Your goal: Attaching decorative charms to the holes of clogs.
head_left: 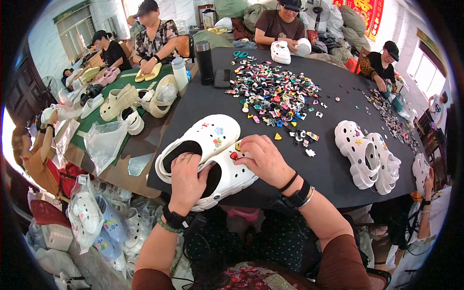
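Observation:
Two white clogs lie side by side at the near edge of the dark table. My left hand [187, 179] grips the nearer clog [229, 178] at its foot opening, fingers inside and thumb over the rim. At the holes on that clog's toe, my right hand [265, 158] is closed in a pinch at a small red shoe charm [234, 156]; a yellow charm [238, 146] shows just beside its fingers. The farther clog [208, 131] bears several charms, among them a blue flower [219, 130]. My fingers partly cover the nearer clog's upper.
A heap of colourful charms [278, 92] spreads across the table [299, 179]. Another white clog pair [365, 157] stands at right. A black bottle [204, 63] and a phone [223, 78] are at the back left. Co-workers handle shoes around the tables; bagged clogs [86, 212] hang lower left.

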`<action>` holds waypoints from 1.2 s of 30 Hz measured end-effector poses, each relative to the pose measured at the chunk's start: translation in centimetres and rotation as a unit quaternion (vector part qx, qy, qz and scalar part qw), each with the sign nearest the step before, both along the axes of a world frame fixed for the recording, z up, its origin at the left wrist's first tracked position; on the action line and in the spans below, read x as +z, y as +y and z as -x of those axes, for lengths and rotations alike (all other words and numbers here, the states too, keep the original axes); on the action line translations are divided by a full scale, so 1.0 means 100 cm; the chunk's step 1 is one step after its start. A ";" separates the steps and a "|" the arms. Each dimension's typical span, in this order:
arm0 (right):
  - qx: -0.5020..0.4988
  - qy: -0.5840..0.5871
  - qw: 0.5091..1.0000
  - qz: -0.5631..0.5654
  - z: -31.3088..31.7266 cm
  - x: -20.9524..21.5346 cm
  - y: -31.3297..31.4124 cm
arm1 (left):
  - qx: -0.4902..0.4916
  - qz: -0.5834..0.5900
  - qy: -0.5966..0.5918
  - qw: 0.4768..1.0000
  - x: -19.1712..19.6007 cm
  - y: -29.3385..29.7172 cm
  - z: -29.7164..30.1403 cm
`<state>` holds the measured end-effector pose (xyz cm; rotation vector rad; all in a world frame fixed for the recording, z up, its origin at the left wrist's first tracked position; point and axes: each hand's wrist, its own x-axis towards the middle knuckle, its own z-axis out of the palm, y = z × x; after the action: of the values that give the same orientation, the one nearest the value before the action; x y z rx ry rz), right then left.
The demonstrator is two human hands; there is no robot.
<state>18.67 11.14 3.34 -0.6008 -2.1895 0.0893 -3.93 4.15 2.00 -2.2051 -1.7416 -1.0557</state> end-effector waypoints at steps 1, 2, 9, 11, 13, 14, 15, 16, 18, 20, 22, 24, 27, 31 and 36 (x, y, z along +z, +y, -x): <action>0.000 0.000 1.000 0.000 0.001 0.000 0.001 | 0.000 0.003 0.001 1.000 -0.001 0.000 0.001; 0.025 -0.023 0.999 -0.023 0.002 -0.001 0.003 | -0.002 0.005 0.001 1.000 -0.001 0.000 0.001; 0.074 -0.018 0.997 -0.018 0.005 -0.001 0.007 | -0.003 -0.004 -0.002 1.000 -0.005 0.002 0.003; 0.062 0.020 0.997 0.034 0.008 -0.005 0.006 | -0.005 0.006 -0.005 1.000 -0.005 0.001 0.002; 0.050 0.057 0.993 0.086 0.011 -0.007 0.004 | -0.009 0.004 -0.009 1.000 -0.003 0.002 0.003; 0.026 0.077 0.989 0.127 0.013 -0.007 0.003 | -0.015 0.001 -0.014 1.000 -0.002 0.003 0.003; 0.001 0.096 0.981 0.168 0.013 -0.008 0.002 | -0.016 0.002 -0.014 1.000 -0.002 0.003 0.002; 0.000 0.096 0.981 0.169 0.013 -0.007 0.002 | -0.012 0.008 -0.010 1.000 -0.002 0.004 0.002; -0.018 0.094 0.968 0.231 0.014 -0.005 0.002 | -0.009 0.014 -0.005 1.000 -0.002 0.004 0.003; -0.021 0.101 0.960 0.261 0.014 -0.006 0.003 | -0.006 0.006 0.000 1.000 -0.002 0.004 0.002; -0.024 0.108 0.951 0.290 0.016 -0.006 0.004 | -0.005 0.012 0.002 1.000 0.000 0.004 0.002; -0.035 0.147 0.940 0.306 0.018 -0.006 0.005 | -0.004 0.019 0.003 1.000 0.000 0.005 0.001; -0.039 0.171 0.933 0.315 0.021 -0.007 0.007 | -0.002 0.018 0.001 1.000 -0.001 0.006 0.002; -0.053 0.133 0.934 0.328 0.017 -0.004 0.013 | -0.002 0.008 0.000 1.000 -0.002 0.005 0.004; 0.016 0.421 0.751 0.508 -0.010 -0.002 0.049 | 0.002 -0.010 -0.003 1.000 -0.002 -0.001 -0.002</action>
<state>19.65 16.03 3.11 -0.8586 -1.0953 1.3617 -3.70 4.03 1.78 -2.1867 -1.7303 -1.0765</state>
